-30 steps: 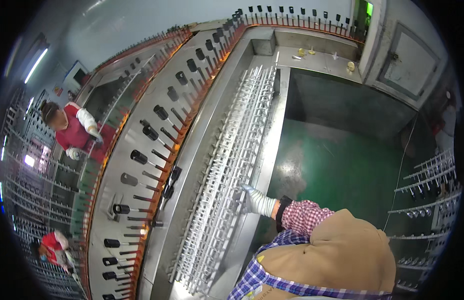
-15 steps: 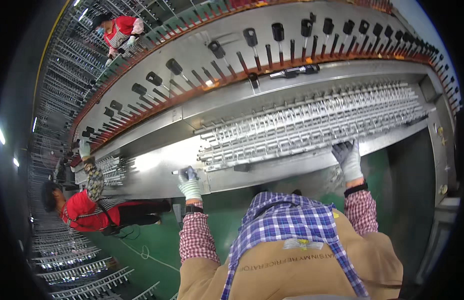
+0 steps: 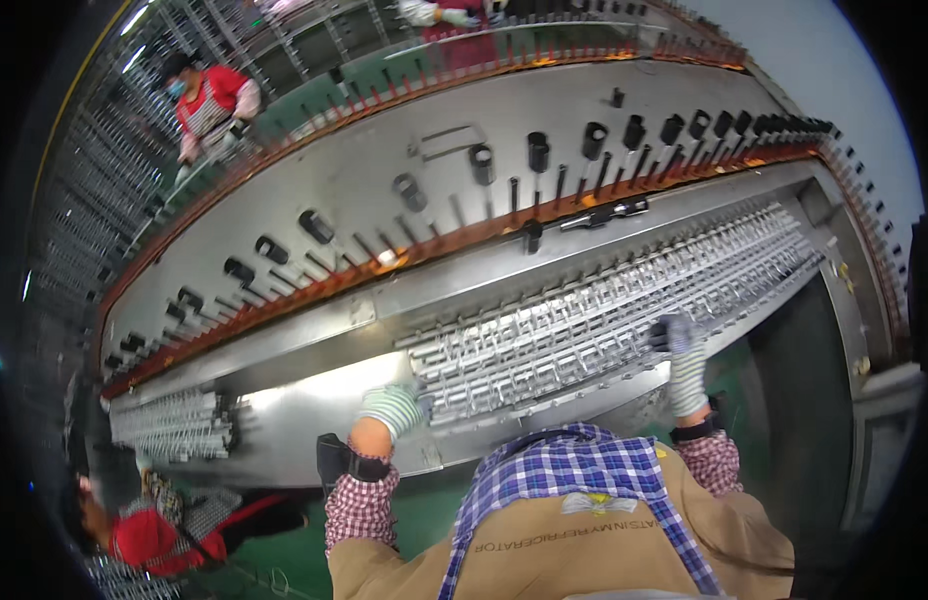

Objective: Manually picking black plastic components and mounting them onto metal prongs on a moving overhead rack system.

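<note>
Long silvery metal racks (image 3: 544,350) with rows of short pegs lie side by side in a steel trough (image 3: 324,400). My left hand (image 3: 392,408), in a white and green striped glove, is at their left end. Its fingers point right toward the rack ends and are partly hidden and blurred. My right hand (image 3: 676,345), gloved with dark grey fingers, is over the near racks toward their right part. Those fingers look curled down onto a rack bar, though motion blurs the grip.
Beyond the trough runs an orange-edged track (image 3: 454,240) with upright rods, several topped by black cylinders (image 3: 539,152). A black and silver tool (image 3: 606,214) lies on the ledge. More racks (image 3: 174,425) sit at left. Co-workers in red stand at left (image 3: 149,535) and far left (image 3: 209,105).
My left hand has turned and moved in against the left rack ends. My right hand has shifted from the near edge to over the racks, fingers now curled. The whole view has tilted.
</note>
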A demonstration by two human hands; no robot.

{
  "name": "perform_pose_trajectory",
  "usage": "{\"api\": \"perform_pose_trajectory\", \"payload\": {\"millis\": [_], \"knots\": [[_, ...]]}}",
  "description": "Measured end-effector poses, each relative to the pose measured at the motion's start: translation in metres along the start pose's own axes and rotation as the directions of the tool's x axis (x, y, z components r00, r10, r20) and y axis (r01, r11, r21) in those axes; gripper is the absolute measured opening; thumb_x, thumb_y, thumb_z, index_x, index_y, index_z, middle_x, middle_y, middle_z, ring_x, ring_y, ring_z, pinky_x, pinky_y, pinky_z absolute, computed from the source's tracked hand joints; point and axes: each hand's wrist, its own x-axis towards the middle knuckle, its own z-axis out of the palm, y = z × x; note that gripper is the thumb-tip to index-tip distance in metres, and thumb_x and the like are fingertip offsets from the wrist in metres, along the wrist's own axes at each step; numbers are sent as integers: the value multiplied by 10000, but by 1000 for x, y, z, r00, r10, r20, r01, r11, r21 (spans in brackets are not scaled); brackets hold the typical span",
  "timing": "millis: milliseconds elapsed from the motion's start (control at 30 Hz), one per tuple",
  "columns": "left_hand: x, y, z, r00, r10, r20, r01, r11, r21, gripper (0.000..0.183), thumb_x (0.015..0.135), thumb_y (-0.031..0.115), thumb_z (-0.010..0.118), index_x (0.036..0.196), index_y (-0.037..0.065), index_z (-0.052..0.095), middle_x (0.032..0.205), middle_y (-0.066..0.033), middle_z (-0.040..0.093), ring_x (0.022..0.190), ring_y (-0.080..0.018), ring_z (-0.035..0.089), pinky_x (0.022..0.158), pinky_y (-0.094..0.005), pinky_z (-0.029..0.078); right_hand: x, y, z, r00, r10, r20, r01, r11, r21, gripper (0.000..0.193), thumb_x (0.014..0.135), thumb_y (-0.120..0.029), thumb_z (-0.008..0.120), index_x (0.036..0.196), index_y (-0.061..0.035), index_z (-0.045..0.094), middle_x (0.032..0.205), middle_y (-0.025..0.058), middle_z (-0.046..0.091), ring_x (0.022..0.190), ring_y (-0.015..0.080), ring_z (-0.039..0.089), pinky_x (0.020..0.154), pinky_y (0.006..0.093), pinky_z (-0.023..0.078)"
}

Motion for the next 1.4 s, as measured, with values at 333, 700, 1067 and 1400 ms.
{"api": "perform_pose_trajectory", "payload": {"millis": [333,700,1067,1400], "knots": [[237,38,-62,679,-413,-606,-650,46,-759,416,823,189,536,1167,20,374,710,-75,544,569,-133,508,477,-256,421,-52,22,28,976,113,184,-82,983,-167,300,866,-245,518,979,30,558,852,62,592,756,112,563,705,236,467],[234,147,-80,722,-307,-620,-610,140,-780,295,761,264,638,899,13,567,691,-5,543,538,-104,476,511,-226,397,32,42,-67,974,184,129,-202,969,145,338,860,-288,520,976,29,549,815,68,587,709,123,566,640,242,475],[316,231,-99,638,-289,-713,-416,650,-636,345,797,261,559,1092,83,530,851,-133,614,845,-241,567,741,-369,433,230,31,-132,995,76,65,-81,994,76,407,837,-219,532,1142,35,441,854,68,536,715,114,518,626,226,457],[53,312,7,902,-225,-370,-364,68,-929,186,785,117,541,949,44,588,869,-72,609,821,-173,582,747,-279,471,452,49,-128,984,-123,126,152,954,-260,331,797,-353,560,833,-24,546,623,50,523,543,176,494,509,316,388]]}}
